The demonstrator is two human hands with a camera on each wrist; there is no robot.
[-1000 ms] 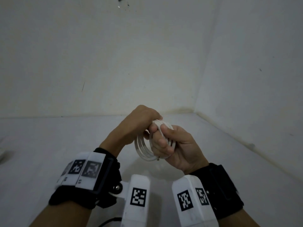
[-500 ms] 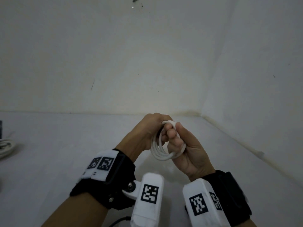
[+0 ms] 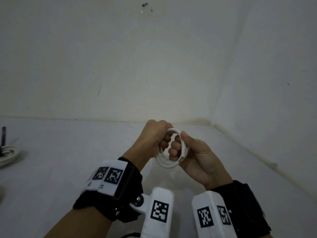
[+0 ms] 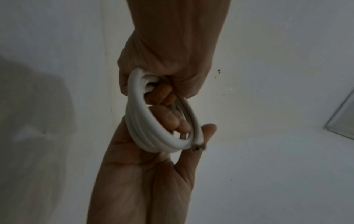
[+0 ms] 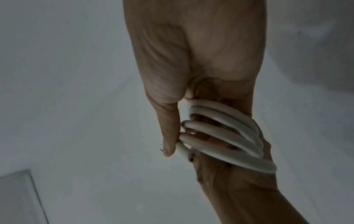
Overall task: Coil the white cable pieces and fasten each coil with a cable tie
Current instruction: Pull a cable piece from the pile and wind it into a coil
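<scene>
Fingers (image 3: pixel 173 148) of the right hand (image 3: pixel 197 158) curled through the middle of the coil (image 3: pixel 164 163), thumb pressed along its outer edge. Left hand (image 3: pixel 154 136) closed over the top of the same loops, knuckles up. Coil held in the air between both hands, above the white table (image 3: pixel 68 160) and near the corner where the two walls meet.

From the left wrist: four or five turns of white cable (image 4: pixel 153 136), bunched tight at the top, a cut end (image 4: pixel 199 147) poking out by the right thumb. From the right wrist: turns fanned apart across the fingers, not lying flat together.

Likely light, round and smooth, and springy enough to want to open up again. Fanned turns and the loose end suggest exactly that. Best held where the turns cross and bunch, pinched flat between thumb and fingers, with the cut end trapped under the grip. Letting go with either hand before a tie is on would probably let the loops spring loose.

No cable tie visible in either hand. Second bundle of cable (image 3: pixel 7 154) at the far left of the table, well apart.
</scene>
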